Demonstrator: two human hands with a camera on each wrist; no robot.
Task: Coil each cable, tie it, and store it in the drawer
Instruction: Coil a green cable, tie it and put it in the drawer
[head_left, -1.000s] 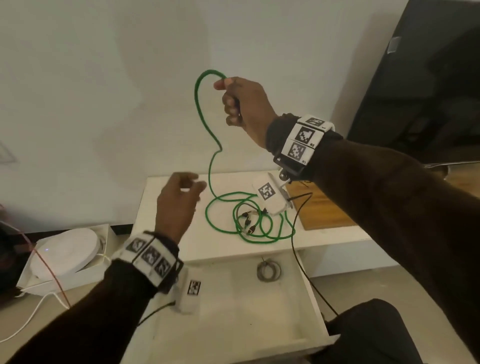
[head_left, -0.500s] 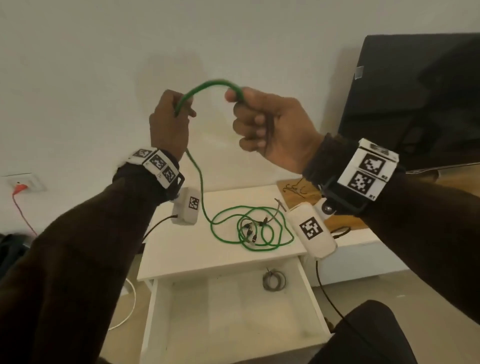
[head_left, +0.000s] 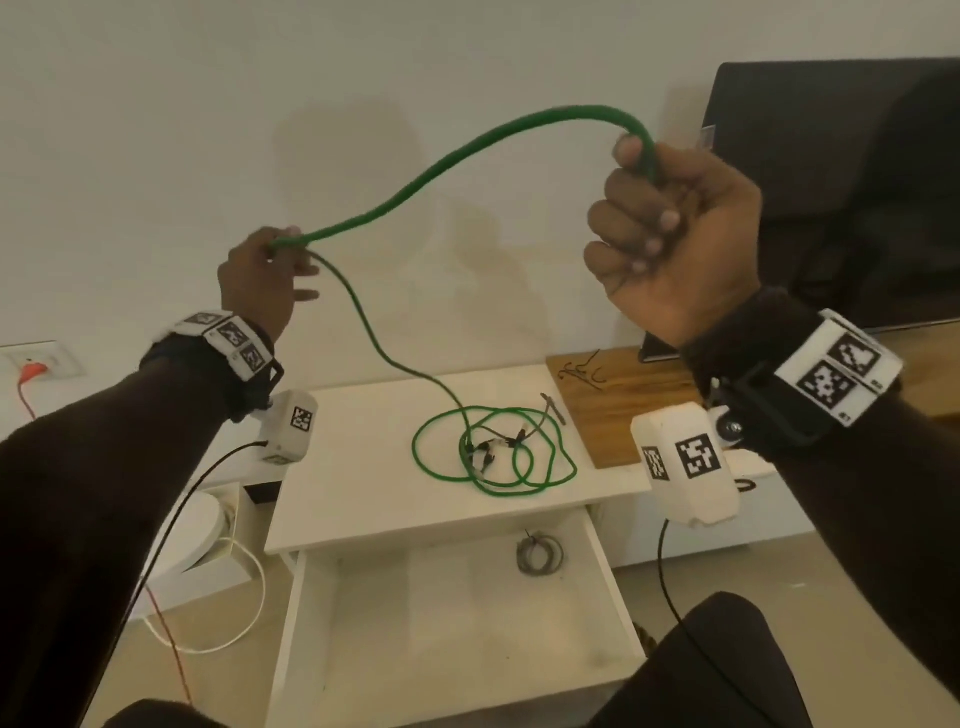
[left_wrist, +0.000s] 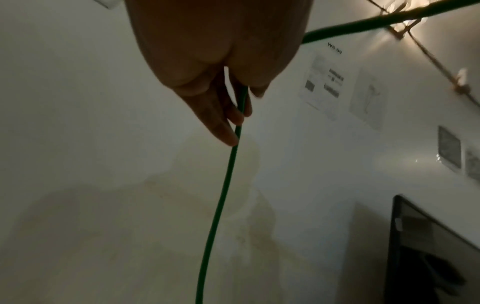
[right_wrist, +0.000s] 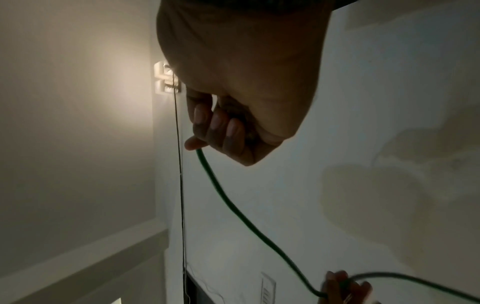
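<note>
Both hands hold one green cable up in front of the pale wall: the right hand has its fingers curled into a fist around the cable near its end, and the left hand pinches it lower down between thumb and fingertips, the other fingers lying loosely along it. Between the two hands the cable is thick, fuzzy-looking and bright green, and it arches upward in a single span. From the left hand it drops in a wavy line to the white table, where the rest lies in roughly three loose, overlapping loops, tangled with a few small dark leads whose clip-like ends I cannot make out clearly. Seen from the left wrist, the cable runs along the fingers and hangs straight below them; seen from the right wrist, it leaves the closed fist and curves down to the left hand. Below the tabletop one drawer stands pulled open, and inside it, near the back right corner, lies one small grey coil already tied.
</note>
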